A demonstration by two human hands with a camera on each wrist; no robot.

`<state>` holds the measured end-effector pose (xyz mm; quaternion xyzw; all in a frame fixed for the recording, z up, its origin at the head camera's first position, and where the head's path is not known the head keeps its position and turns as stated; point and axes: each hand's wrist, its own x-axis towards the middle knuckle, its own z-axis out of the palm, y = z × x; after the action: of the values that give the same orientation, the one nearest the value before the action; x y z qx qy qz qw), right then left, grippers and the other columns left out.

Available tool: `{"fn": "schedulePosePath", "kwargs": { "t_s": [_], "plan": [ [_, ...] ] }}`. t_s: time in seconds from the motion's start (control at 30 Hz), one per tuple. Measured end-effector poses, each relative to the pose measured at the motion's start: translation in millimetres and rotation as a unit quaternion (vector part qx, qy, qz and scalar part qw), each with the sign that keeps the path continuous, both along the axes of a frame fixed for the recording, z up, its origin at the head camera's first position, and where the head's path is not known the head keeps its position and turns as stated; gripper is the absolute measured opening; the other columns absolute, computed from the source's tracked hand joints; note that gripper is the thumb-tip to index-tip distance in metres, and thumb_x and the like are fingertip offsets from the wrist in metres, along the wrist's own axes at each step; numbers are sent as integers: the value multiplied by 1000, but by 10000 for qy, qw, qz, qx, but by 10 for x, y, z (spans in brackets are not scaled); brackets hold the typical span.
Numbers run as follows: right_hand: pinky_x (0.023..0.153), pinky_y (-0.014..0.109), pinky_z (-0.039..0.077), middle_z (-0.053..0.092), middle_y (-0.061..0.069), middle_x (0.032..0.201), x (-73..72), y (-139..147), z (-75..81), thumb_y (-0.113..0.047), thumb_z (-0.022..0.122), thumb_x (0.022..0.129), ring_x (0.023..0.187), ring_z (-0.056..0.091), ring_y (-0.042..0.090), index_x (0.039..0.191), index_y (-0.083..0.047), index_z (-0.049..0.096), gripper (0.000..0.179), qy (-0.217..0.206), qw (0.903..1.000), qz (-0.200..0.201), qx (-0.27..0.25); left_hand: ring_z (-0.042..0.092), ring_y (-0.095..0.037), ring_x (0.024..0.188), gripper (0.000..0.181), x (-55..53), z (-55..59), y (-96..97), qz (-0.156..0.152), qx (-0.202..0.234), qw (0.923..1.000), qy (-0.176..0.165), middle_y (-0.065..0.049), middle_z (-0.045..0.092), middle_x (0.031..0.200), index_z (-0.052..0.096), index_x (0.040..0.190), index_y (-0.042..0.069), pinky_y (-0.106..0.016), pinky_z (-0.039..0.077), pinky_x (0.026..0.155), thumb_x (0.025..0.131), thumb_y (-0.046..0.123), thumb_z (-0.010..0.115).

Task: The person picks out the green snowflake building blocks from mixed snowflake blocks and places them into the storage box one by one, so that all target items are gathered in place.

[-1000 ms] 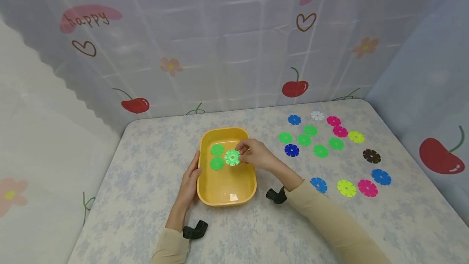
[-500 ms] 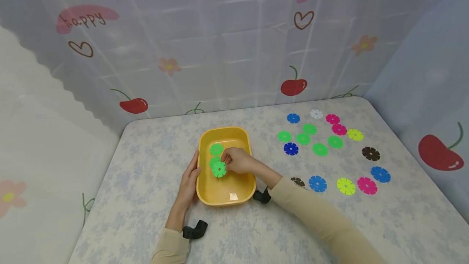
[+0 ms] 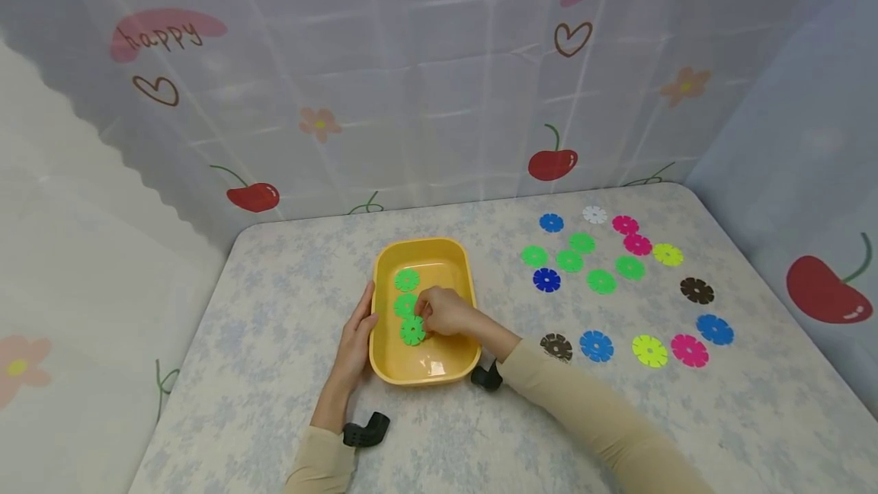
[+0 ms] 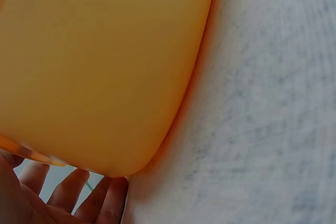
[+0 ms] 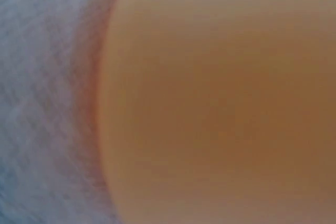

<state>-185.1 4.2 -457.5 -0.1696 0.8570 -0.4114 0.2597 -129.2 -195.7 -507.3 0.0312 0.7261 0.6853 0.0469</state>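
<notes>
A yellow plastic tray [image 3: 384, 364] stands on the table in the head view. Along its left side lies my left hand [image 3: 351, 341], fingers fairly straight against the outer wall and thumb at the rim; the left wrist view shows those fingers [image 4: 68, 190] against the wall. My right hand [image 3: 446, 312] reaches inside, pinching the right edge of a green notched snowflake disc [image 3: 412, 331] low over the tray floor. Two matching discs, an upper green disc [image 3: 407, 280] and a middle green disc [image 3: 405, 305], line up above it. The right wrist view has only the blurred tray wall [image 5: 210, 103].
Loose snowflake discs spread over the table's right side, among them several green discs [image 3: 569, 261], a dark blue disc [image 3: 546, 280], a pink disc [image 3: 689, 350], a yellow disc [image 3: 648, 351] and a brown disc [image 3: 556, 347] beside my right sleeve [image 3: 583, 402]. A patterned curtain [image 3: 439, 97] hangs behind.
My right hand has carried the green disc left and toward me, down to below the other two in the tray. My sleeve's shift uncovers a brown disc. The left hand stays put.
</notes>
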Motion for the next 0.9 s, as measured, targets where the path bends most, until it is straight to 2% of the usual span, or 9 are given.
{"fn": "schedulePosePath", "kwargs": {
  "t_s": [0.2,0.53,0.9],
  "plan": [
    [57,26,52,62,8,70,23,-11,-3,7,63,87,62,68,20,99,-1,65,15,-215,9997,-64,-109,10,-8,151,51,0,-5,-1,-20,7,10000,0,16,13,162,21,155,38,-5,27,106,108,27,35],
    [56,27,52,67,11,71,30,-23,-27,5,64,88,62,68,20,101,1,64,14,-183,9997,100,-162,9,-12,152,51,17,-4,-7,-100,10,9999,53,11,11,164,19,156,36,-4,27,105,108,29,35],
    [56,27,52,66,10,72,37,-29,-22,4,65,88,62,68,19,100,0,64,12,-228,9997,68,-51,9,-9,151,51,6,-7,-11,-82,-80,9999,8,17,12,162,20,155,38,-2,25,105,108,27,34]
  ]
}}
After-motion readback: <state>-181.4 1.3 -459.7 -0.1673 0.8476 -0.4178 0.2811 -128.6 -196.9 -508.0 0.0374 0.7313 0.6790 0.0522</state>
